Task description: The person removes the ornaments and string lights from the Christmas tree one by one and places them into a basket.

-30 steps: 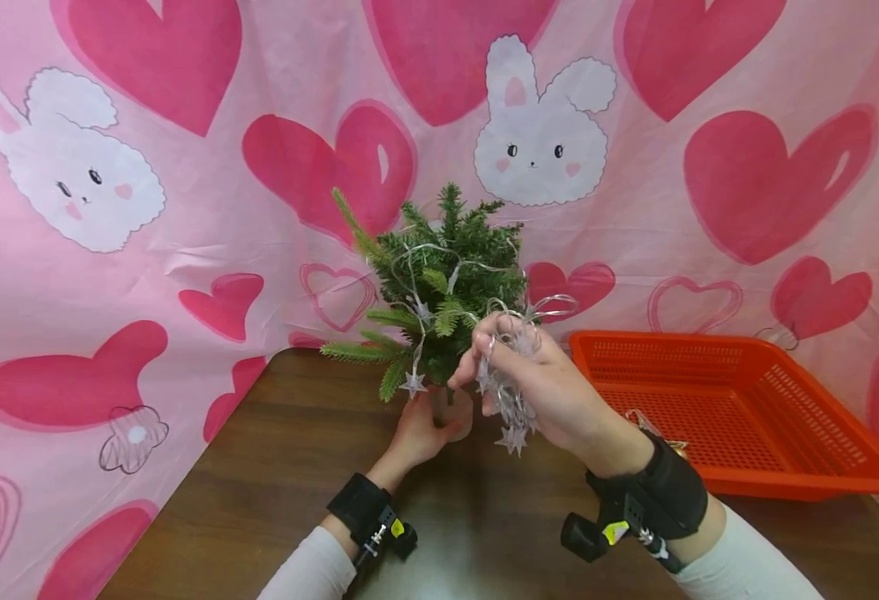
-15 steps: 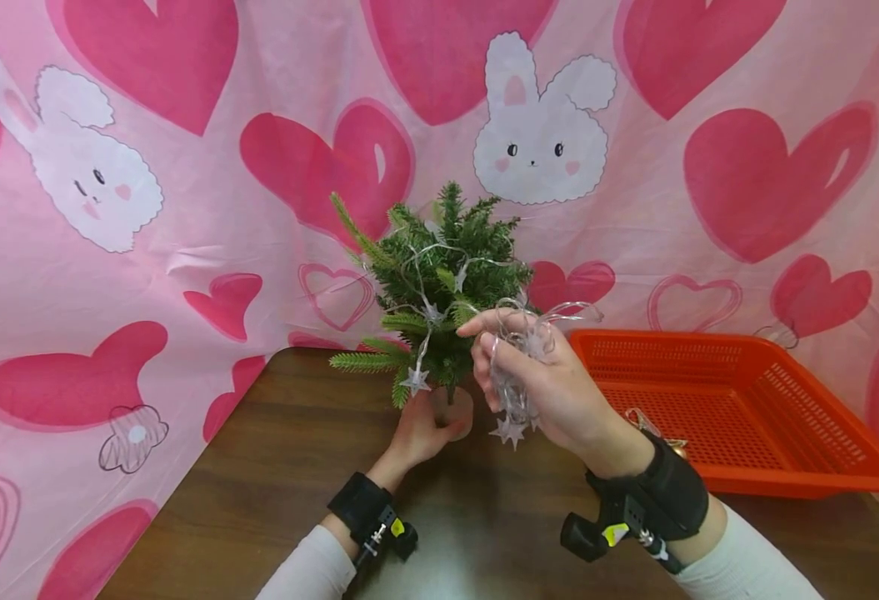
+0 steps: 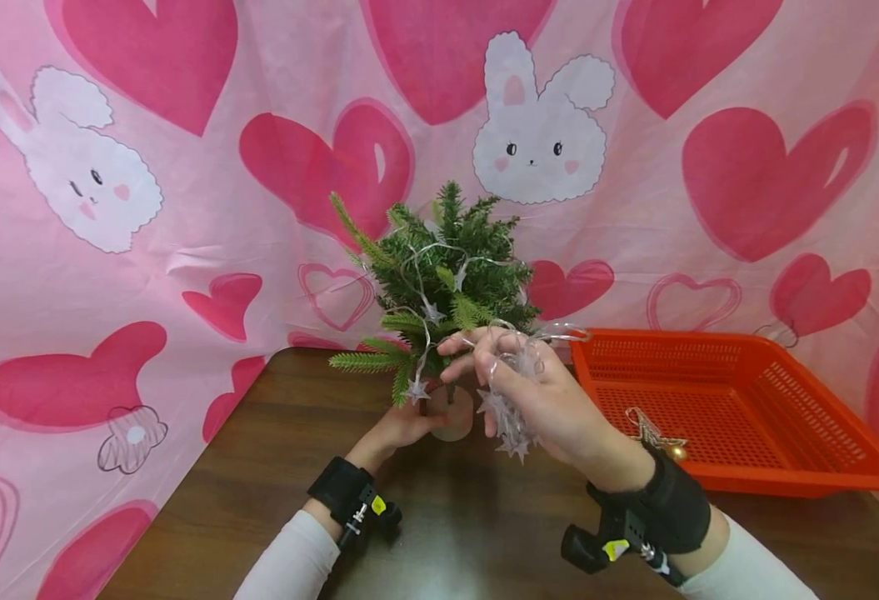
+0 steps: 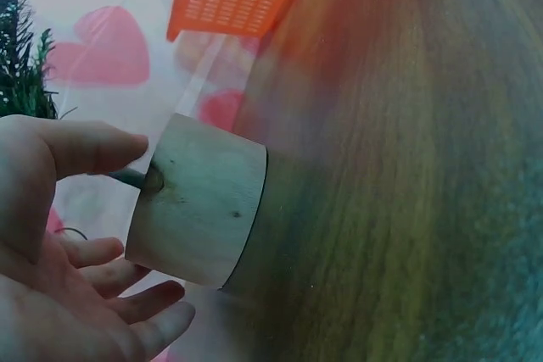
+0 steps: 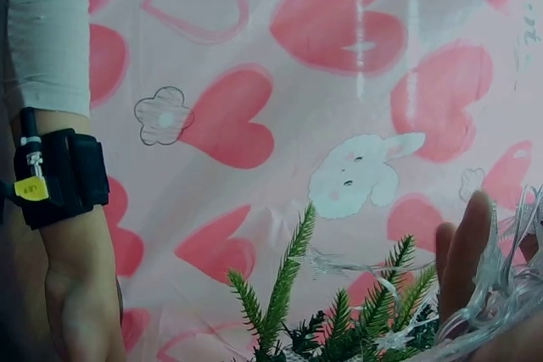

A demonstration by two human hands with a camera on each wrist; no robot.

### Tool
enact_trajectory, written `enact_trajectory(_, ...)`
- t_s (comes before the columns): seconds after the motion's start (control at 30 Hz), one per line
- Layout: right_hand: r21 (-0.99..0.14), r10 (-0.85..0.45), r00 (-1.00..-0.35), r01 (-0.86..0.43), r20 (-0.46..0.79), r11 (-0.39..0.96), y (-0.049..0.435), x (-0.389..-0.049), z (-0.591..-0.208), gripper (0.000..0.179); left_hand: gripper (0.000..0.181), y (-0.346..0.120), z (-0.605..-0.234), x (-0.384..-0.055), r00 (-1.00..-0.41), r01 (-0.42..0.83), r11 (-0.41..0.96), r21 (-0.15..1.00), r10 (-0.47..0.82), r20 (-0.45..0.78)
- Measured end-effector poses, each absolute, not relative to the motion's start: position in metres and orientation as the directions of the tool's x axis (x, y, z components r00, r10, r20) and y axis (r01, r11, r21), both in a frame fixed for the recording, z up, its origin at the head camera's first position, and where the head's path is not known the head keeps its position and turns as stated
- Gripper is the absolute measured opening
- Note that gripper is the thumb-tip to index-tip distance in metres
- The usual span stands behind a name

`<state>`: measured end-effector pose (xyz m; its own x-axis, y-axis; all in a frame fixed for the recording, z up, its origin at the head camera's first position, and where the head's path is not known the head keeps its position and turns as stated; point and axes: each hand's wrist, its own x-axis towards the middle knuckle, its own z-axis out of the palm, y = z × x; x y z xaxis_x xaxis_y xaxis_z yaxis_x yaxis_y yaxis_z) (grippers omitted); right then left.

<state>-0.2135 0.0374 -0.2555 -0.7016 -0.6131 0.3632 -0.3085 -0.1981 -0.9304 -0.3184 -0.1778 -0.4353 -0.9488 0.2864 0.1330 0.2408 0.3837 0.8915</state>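
Observation:
A small artificial Christmas tree (image 3: 450,225) stands on a round wooden base (image 4: 204,201). Clear string lights with star-shaped bulbs loop over its branches; one star (image 3: 418,390) hangs at the lower left. My left hand (image 3: 394,429) is beside the base, its thumb and fingers spread near the base's edge in the left wrist view. In front of the lower branches, my right hand (image 3: 559,408) holds the bundled rest of the string lights (image 3: 510,421), with loops and stars spilling below the fingers. The right wrist view shows only part of that hand, next to the clear strands (image 5: 509,286).
An orange plastic basket (image 3: 784,483) sits on the brown wooden table (image 3: 282,433) at the right. Inside lie a star ornament (image 3: 652,432) and a gold ball (image 3: 676,453). A pink curtain (image 3: 439,150) with hearts and rabbits hangs behind.
My left hand has loosened from the base and shifted slightly left. With the lights, my right hand went right, then back left and slightly lower. The tree has turned a little.

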Motion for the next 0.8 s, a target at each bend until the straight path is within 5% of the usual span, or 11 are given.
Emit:
enact_trajectory(0.43,-0.931,-0.510,-0.788,-0.355,0.344,-0.080,0.038,-0.202,-0.267,0.022,0.061,-0.176,-0.446,-0.315,-0.958,0.249,0.396,0.884,0.234,0.166)
enact_trajectory(0.67,-0.934,-0.320,-0.881,-0.354,0.348,-0.043,0.040,-0.202,-0.276,0.023,0.062,-0.174,-0.447,-0.313,-0.956,0.278,0.414,0.867,0.212,0.206)
enact_trajectory(0.8,-0.913,-0.254,-0.880,-0.407,0.401,-0.034,0.041,-0.202,-0.279,0.020,0.062,-0.174,-0.446,-0.312,-0.955,0.281,0.428,0.859,0.214,0.206)
